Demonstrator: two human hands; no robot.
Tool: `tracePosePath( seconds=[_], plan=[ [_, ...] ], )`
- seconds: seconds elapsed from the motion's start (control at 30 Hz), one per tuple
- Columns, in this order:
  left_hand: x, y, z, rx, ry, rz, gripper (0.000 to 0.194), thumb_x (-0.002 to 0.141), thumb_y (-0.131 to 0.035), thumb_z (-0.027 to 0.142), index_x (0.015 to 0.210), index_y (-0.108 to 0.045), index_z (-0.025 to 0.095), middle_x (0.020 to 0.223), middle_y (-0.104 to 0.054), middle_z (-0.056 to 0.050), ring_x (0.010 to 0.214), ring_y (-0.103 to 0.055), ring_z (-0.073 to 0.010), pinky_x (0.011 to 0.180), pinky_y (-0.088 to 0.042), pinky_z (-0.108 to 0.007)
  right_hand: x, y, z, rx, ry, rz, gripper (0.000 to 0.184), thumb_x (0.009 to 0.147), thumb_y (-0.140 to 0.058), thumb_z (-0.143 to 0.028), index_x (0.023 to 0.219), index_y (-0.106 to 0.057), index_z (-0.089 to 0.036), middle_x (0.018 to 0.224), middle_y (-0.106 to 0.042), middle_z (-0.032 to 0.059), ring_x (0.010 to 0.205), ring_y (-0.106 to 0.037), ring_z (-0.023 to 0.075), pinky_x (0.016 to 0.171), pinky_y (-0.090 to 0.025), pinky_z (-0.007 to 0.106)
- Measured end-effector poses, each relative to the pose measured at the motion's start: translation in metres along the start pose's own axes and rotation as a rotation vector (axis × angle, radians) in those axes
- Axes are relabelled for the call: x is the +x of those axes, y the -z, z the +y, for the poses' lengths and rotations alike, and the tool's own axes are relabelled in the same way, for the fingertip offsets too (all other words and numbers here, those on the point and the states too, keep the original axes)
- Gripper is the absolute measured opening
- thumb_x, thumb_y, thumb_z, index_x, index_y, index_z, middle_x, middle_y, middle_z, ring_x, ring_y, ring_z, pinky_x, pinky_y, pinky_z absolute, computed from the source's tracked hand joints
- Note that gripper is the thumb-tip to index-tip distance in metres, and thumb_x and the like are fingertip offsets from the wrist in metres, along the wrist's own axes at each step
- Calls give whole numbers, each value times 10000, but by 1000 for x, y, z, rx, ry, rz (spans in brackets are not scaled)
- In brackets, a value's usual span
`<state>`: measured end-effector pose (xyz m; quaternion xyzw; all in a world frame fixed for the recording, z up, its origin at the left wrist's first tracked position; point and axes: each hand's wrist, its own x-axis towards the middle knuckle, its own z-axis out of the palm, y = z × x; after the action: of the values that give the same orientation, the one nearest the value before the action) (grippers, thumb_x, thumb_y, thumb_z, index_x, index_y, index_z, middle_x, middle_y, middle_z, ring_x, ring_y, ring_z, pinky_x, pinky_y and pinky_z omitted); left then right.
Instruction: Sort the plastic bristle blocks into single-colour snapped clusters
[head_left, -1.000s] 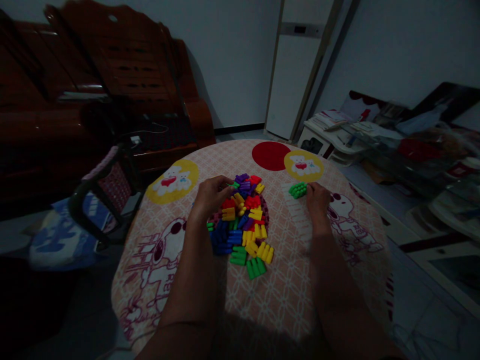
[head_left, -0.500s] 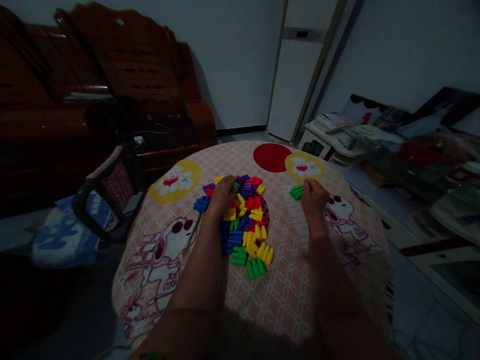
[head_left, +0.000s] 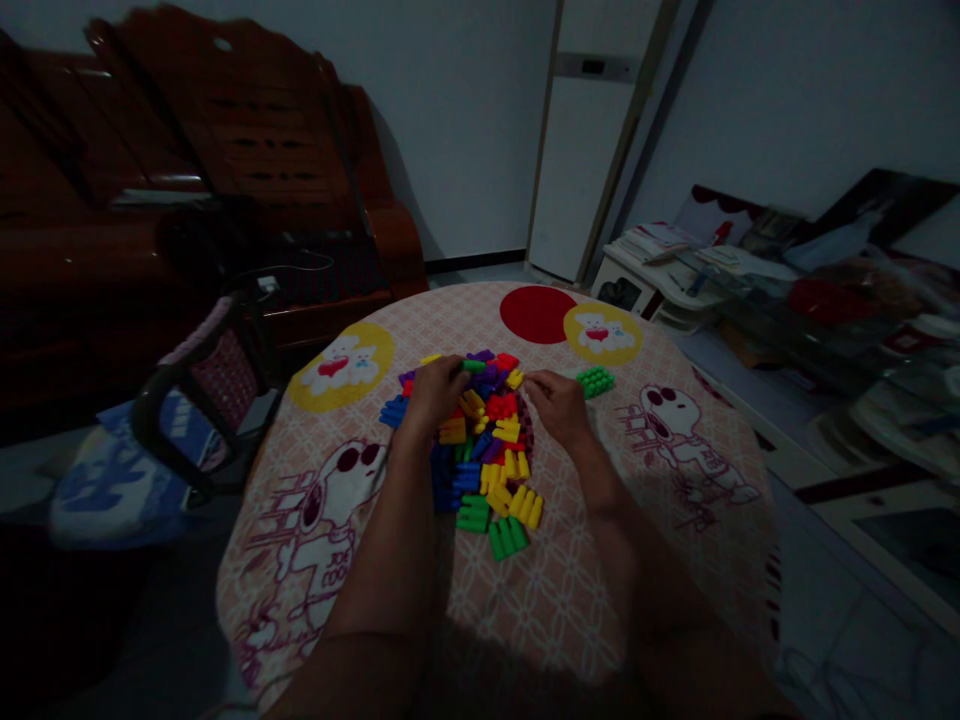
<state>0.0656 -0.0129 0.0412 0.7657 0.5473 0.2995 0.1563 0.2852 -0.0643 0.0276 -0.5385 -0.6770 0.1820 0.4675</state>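
A heap of coloured plastic blocks [head_left: 489,440], red, yellow, blue, purple and green, lies in the middle of a round table [head_left: 675,520] with a pink cartoon cloth. My left hand [head_left: 435,392] rests on the far left of the heap, fingers curled and pinching a green block [head_left: 473,366]. My right hand [head_left: 557,405] sits at the heap's right edge, fingers bent; what it holds, if anything, is hidden. A separate green block assembly [head_left: 595,380] lies on the cloth just right of my right hand. A blue block [head_left: 392,411] lies left of my left hand.
A dark chair [head_left: 202,385] stands against the table's left edge, with a wooden sofa [head_left: 150,200] behind it. A low white table [head_left: 660,275] with papers and clutter fills the right side. A white door [head_left: 577,140] is at the back.
My right hand left the green assembly and moved left to the heap's right edge. My left hand stayed on the heap's far side and now pinches a green block.
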Motion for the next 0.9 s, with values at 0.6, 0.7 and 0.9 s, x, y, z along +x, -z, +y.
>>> tracePosePath(
  seconds=[0.6,0.7,0.9],
  plan=[
    [-6,-5,32,-595,-48,-292,344,852,-551,485,708,-611,178,636,-612,-12,578,-564,-146,549,-443,-265,1,-11,-8,677,-244,15,433,648,-796,-342,1045,-678,-215,875,-739,-4,725,-691,150,599,-574,253],
    [-8,-5,34,-703,5,-359,375,826,-579,541,737,-611,178,666,-634,-20,599,-589,-153,563,-474,-272,2,-8,-12,737,-254,-1,465,644,-809,-370,1065,-682,-220,817,-729,-20,664,-681,141,581,-580,258],
    [-12,-6,37,-803,91,-440,436,787,-622,626,753,-617,192,657,-644,-22,604,-611,-163,564,-500,-280,2,1,-19,755,-254,-64,457,631,-834,-437,999,-687,-211,660,-667,-48,550,-644,133,521,-562,260]
  ],
)
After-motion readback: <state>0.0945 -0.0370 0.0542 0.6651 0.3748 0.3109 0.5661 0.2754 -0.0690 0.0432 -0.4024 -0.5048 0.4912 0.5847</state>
